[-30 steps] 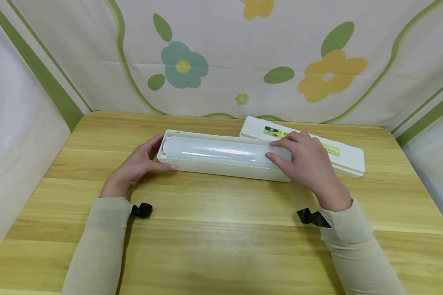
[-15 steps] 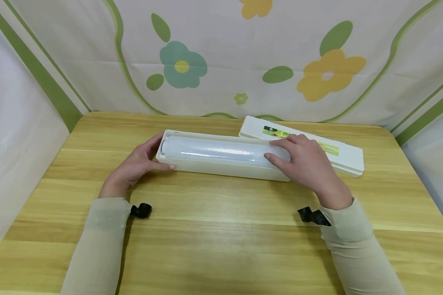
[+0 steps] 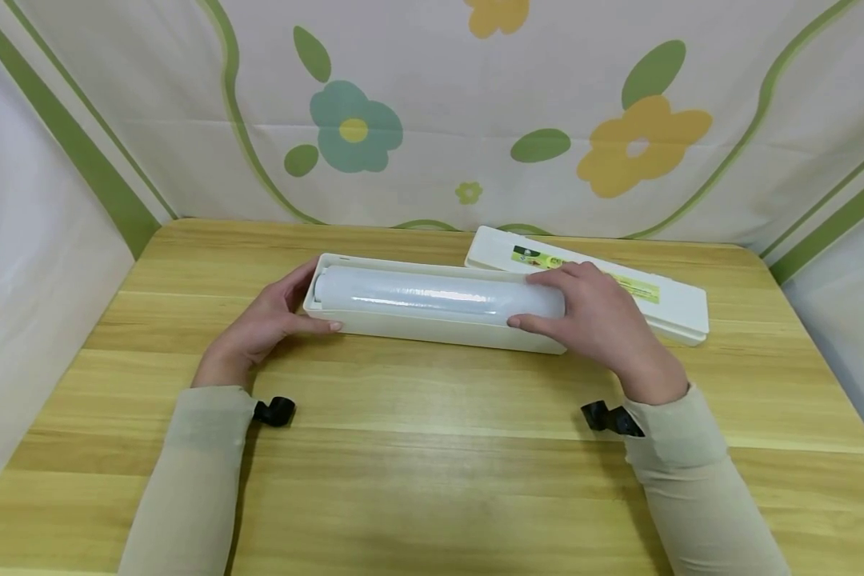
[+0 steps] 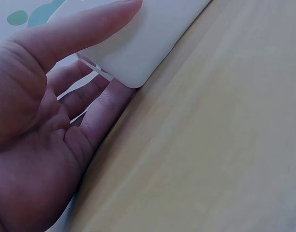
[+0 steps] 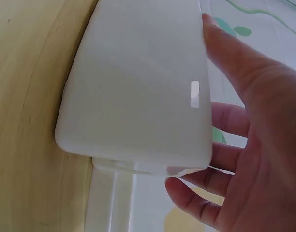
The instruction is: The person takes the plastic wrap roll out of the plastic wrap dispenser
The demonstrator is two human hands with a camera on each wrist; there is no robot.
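Observation:
A long white box (image 3: pixel 432 329) stands on the table with its top off. Inside it lies a shiny roll of cling film (image 3: pixel 410 293). My left hand (image 3: pixel 255 328) grips the box's left end, thumb along the front wall and fingers behind; the left wrist view shows fingertips hidden past the box's corner (image 4: pixel 131 67). Over the right end, my right hand (image 3: pixel 605 320) holds the roll, thumb at its front edge by the rim and fingers at its far side. In the right wrist view the front wall (image 5: pixel 138 87) hides part of those fingers.
A white lid (image 3: pixel 680 308) with a green and yellow label lies askew behind the box on the right, partly covered by the right hand. The wooden table (image 3: pixel 432 480) meets a flowered curtain (image 3: pixel 439 96) at its back edge.
My right thumb has slid down and left to the roll's front edge, while the right fingers stay at its far side. The left hand and the box hold still.

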